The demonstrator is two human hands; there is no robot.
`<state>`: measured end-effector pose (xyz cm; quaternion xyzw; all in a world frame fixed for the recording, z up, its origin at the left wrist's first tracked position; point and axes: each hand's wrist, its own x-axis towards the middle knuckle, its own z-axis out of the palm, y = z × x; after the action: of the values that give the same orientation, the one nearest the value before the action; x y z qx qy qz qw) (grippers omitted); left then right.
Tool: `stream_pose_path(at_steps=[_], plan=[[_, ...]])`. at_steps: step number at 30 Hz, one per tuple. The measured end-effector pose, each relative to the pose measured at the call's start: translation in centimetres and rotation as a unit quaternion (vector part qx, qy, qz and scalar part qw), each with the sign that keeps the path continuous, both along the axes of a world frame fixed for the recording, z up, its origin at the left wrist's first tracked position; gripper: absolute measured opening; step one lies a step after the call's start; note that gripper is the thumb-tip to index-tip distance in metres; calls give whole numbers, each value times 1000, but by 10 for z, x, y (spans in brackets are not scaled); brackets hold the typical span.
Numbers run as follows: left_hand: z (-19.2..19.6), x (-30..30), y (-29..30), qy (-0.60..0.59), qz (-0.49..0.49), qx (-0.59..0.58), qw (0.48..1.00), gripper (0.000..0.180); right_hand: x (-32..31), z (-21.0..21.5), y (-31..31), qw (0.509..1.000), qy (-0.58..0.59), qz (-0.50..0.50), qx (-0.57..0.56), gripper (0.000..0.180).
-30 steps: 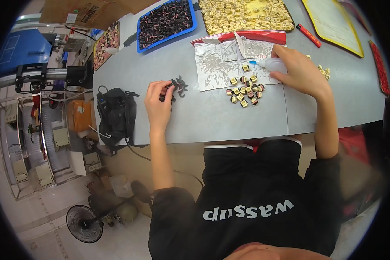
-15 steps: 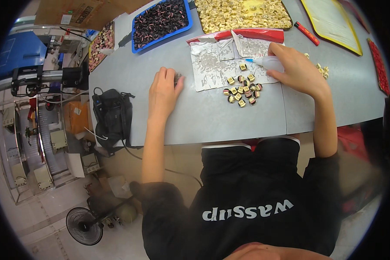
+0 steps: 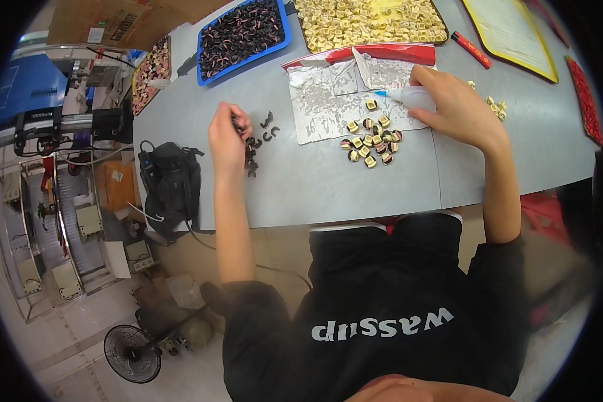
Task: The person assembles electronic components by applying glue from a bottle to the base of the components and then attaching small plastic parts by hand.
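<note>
Pinching with my left hand (image 3: 226,137), I have the fingertips closed together over the small black clips (image 3: 260,137) scattered on the grey table (image 3: 301,187); whether one clip is actually caught between them I cannot tell, since the hand covers it. Those clips lie touching and just to the right of that hand. My right hand (image 3: 457,107) is wrapped around a small clear squeeze bottle (image 3: 409,98), its thin blue nozzle pointing left, its long axis running left to right. Just below and left of that nozzle sits the cluster of small yellow blocks (image 3: 370,142), beside a silver foil sheet (image 3: 328,100). My right hand is nearer those blocks. Farther back stand a blue tray (image 3: 242,32) of dark parts and a tray of yellow parts (image 3: 368,20).
</note>
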<state>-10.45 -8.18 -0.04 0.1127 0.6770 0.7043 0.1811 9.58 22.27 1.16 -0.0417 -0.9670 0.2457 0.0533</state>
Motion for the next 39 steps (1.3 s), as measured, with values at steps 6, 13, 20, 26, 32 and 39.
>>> stream_pose_path(at_steps=[6, 13, 20, 26, 32, 39], plan=[[20, 10, 2, -477, -49, 500, 721, 15, 0, 4, 0, 1000, -10, -6, -6, 36], [24, 37, 42, -468, -60, 478, 741, 20, -2, 3, 1, 1000, -15, -7, -18, 36], [29, 57, 66, -365, -126, 368, 846, 39, 3, 13, 12, 996, -35, -19, -77, 33], [31, 65, 75, -251, -188, 208, 926, 39, 4, 13, 32, 977, 30, -50, -205, 29], [20, 64, 81, -181, -261, 75, 945, 32, -2, 15, 25, 971, 128, -42, -195, 29], [30, 69, 96, -327, -297, 145, 886, 36, -7, 18, 14, 945, 124, -42, -299, 27]])
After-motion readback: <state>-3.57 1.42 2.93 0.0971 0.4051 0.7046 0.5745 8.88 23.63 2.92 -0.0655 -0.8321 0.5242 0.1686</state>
